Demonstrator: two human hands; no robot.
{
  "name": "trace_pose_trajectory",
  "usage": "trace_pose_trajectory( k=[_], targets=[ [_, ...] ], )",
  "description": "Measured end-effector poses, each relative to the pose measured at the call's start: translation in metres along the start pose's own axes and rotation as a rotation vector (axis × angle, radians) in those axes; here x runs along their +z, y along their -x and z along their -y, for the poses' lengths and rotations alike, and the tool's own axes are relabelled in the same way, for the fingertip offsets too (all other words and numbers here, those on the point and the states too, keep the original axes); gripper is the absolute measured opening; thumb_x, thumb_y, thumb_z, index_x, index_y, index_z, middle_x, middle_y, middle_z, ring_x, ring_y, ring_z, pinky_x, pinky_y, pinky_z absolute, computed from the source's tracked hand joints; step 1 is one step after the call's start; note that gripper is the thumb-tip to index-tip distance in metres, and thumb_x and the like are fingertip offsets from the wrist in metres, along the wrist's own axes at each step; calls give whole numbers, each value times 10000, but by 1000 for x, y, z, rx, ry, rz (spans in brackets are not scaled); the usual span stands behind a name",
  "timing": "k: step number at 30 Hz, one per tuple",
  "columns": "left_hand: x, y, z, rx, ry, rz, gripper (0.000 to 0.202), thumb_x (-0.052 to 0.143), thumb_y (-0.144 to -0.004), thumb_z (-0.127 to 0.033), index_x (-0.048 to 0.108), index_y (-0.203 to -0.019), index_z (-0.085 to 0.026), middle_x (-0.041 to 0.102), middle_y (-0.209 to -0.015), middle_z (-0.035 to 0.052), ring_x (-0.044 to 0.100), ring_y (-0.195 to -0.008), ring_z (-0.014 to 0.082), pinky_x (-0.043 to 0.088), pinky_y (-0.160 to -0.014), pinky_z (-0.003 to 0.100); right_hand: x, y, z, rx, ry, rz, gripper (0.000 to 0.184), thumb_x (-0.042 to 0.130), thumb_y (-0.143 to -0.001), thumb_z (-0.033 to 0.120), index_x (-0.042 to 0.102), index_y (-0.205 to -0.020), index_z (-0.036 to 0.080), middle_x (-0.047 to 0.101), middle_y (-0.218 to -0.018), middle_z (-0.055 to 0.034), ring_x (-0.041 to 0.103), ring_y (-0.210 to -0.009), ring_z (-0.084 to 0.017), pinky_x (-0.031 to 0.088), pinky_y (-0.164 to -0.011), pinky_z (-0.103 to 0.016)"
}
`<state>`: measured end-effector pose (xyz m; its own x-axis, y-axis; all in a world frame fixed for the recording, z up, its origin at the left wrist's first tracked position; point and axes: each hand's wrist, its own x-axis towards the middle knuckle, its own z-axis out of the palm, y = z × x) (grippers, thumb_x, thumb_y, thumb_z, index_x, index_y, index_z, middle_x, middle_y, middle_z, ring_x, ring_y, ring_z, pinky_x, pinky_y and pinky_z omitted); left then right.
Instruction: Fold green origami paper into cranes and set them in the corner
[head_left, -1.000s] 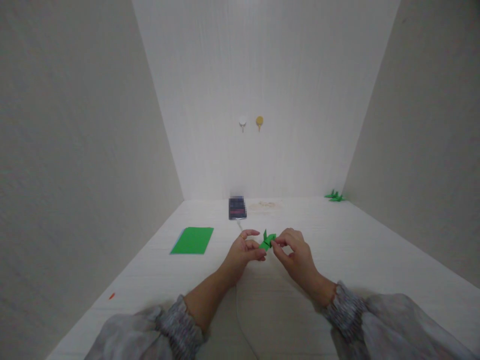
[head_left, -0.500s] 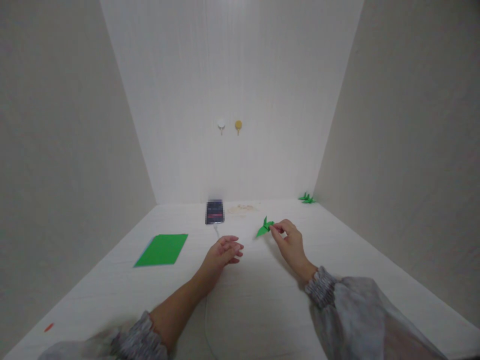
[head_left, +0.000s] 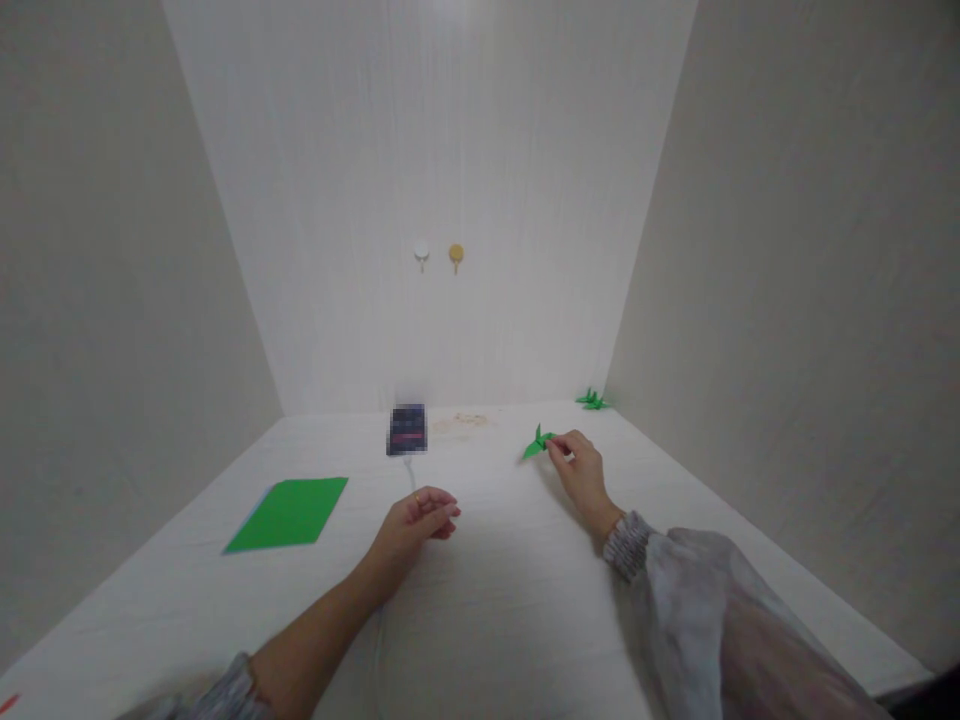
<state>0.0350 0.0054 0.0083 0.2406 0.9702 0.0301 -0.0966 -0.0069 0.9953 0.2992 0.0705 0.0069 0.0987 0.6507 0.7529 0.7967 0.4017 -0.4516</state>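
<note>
A green folded paper crane (head_left: 537, 444) is pinched by one side between the thumb and fingers of my right hand (head_left: 581, 470), over the right part of the table. My left hand (head_left: 420, 515) hovers over the middle of the table with nothing in it, its fingers loosely bent and apart from the thumb. To its left lies a stack of green square paper (head_left: 289, 513), with a bluish edge showing under the top sheet. More small green paper cranes (head_left: 592, 400) sit in the far right corner.
A phone (head_left: 407, 430) with a blurred screen stands near the back wall, and its white cable (head_left: 379, 650) runs under my left arm. Two hooks, one white (head_left: 421, 252) and one yellow (head_left: 456, 254), are on the wall. A red bit (head_left: 9, 704) lies front left. Walls flank the table.
My right hand has carried the crane a little farther back, toward the corner cranes. My left hand has drawn back toward me and left. The view has turned slightly right.
</note>
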Motion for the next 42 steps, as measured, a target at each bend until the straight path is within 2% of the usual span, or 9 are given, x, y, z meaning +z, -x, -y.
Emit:
trace_pose_trajectory(
  k=[5,8,10,14,19,25,35,42],
  targets=[
    [4,-6,2,-34,-93,9,239,610,-625,-347,553,-715,-133,592,-700,14,508,-564,88,387,-569,219,-16,-33,-92,165,142,-103,329,397,-777,356,625,-781,119,608,-747,-85,529,-689,-185,394,-646,-297],
    [4,-12,5,-34,-143,32,236,587,-646,-358,560,-731,-140,573,-658,0,500,-569,91,377,-569,216,-22,-50,-137,276,238,-125,346,398,-763,345,647,-769,105,627,-772,-121,548,-718,-214,392,-659,-315],
    [5,-17,8,-44,-175,49,239,582,-645,-371,558,-711,-142,538,-578,-18,480,-535,90,367,-546,215,-20,-59,-160,350,294,-128,340,403,-760,322,658,-759,98,635,-771,-145,560,-713,-233,392,-642,-325],
    [4,-28,13,-83,-193,30,250,586,-627,-384,554,-707,-150,533,-591,-19,468,-528,87,365,-543,217,-6,-73,-193,437,363,-106,307,424,-758,275,672,-779,96,649,-797,-167,582,-726,-256,398,-632,-327],
    [0,-40,27,-107,-200,51,256,592,-624,-396,555,-696,-153,527,-591,-18,460,-529,90,361,-544,219,14,-88,-216,475,409,-51,282,454,-747,251,681,-818,100,667,-798,-160,602,-723,-257,409,-610,-309],
    [0,-47,32,-126,-198,65,255,591,-634,-396,553,-701,-153,514,-601,-18,446,-531,86,357,-539,215,23,-99,-235,497,469,-16,280,482,-732,262,684,-837,100,672,-803,-161,608,-716,-247,419,-602,-297],
    [-2,-50,33,-144,-223,61,246,582,-640,-391,568,-724,-160,555,-671,4,480,-567,99,382,-569,228,30,-104,-242,484,454,3,274,500,-724,281,690,-811,104,671,-795,-170,609,-705,-264,423,-595,-323],
    [-3,-50,34,-152,-251,64,235,596,-623,-389,577,-704,-169,547,-620,-6,477,-561,106,380,-561,222,33,-105,-249,467,450,0,309,484,-729,328,695,-761,105,668,-735,-173,609,-692,-275,426,-588,-345]
  ],
)
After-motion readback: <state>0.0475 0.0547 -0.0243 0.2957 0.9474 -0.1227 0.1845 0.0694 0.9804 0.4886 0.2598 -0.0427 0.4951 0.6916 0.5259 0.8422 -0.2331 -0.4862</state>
